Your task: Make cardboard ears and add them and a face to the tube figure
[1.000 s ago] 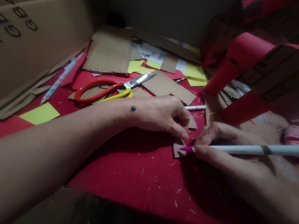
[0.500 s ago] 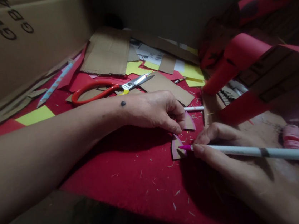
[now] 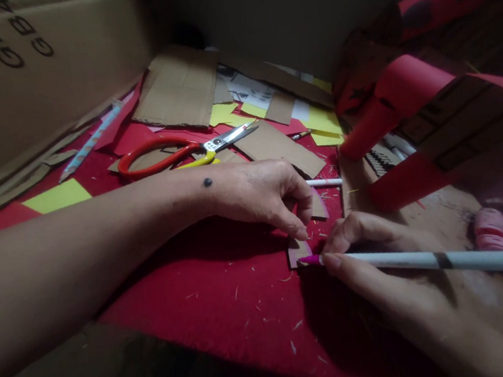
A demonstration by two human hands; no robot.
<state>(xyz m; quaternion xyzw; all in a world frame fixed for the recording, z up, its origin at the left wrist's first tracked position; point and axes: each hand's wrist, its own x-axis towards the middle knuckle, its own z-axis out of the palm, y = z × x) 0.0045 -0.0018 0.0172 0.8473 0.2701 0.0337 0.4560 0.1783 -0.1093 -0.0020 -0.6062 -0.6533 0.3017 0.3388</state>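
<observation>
My right hand [image 3: 391, 263] pinches a white felt-tip marker [image 3: 405, 259], its magenta tip on the lower edge of a small cardboard piece [image 3: 296, 255]. That piece lies on the red tabletop and has pink along its sides. My left hand [image 3: 275, 201], fingers curled, holds the upper end of this piece down with a fingertip. A second small cardboard piece [image 3: 319, 205] with a pink edge lies just beyond, partly hidden by my left fingers. Close behind them is a thin white stick [image 3: 328, 182].
Red-handled scissors [image 3: 161, 155] lie beyond my left wrist, blades apart. Cardboard scraps [image 3: 181, 90] and yellow paper [image 3: 326, 122] spread across the back. Red paper tubes [image 3: 405, 183] and a cardboard shape with black lines stand at right. A large carton [image 3: 64, 101] walls the left.
The marker tip has moved down and slightly left to the piece's lower edge. My left fingertip has come down onto the piece's upper end.
</observation>
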